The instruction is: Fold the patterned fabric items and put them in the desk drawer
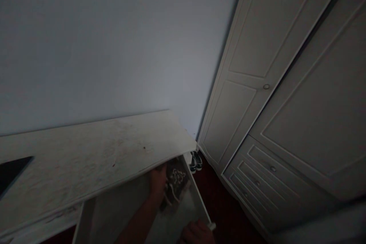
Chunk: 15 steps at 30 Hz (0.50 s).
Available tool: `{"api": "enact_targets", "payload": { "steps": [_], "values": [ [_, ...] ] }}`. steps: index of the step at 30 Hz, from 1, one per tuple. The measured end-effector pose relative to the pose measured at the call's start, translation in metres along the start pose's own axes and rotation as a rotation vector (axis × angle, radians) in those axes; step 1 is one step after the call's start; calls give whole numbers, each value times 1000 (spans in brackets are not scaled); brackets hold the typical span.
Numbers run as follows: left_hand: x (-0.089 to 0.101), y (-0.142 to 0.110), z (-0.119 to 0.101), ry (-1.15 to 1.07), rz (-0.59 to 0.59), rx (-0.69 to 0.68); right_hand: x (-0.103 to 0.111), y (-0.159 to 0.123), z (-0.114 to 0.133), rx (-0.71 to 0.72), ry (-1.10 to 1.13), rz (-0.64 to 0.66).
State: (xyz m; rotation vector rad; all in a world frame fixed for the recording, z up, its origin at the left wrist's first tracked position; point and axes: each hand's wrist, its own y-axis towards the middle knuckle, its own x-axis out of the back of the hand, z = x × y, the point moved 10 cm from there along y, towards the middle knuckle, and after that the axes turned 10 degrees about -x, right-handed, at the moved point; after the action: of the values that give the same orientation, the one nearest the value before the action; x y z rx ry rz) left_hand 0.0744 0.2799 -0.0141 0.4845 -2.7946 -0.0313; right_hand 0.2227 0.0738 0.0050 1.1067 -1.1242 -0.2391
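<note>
Head view: patterned cloth (177,179) slants lengthwise, down-left.

In the open drawer (122,213), the left hand (158,183) is at a dark patterned cloth (177,179); the right hand (197,232) is at the drawer's front corner. Shoes (196,161) lie on the red floor (213,194) between table (94,148) and wardrobe (246,80).
</note>
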Motion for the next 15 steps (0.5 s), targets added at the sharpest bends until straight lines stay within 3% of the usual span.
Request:
{"api": "enact_targets", "payload": {
  "steps": [4,6,10,15],
  "values": [
    [-52,0,-24,-10,72,-51,-4,0,0,0,-41,14],
    [-68,-6,-31,4,149,-82,-3,1,1,8,-50,2],
    [-71,-30,-37,40,345,-185,0,3,2,20,2,-23],
    [-65,-85,-35,77,662,-299,3,4,-7,-48,44,-10]
  ]
}}
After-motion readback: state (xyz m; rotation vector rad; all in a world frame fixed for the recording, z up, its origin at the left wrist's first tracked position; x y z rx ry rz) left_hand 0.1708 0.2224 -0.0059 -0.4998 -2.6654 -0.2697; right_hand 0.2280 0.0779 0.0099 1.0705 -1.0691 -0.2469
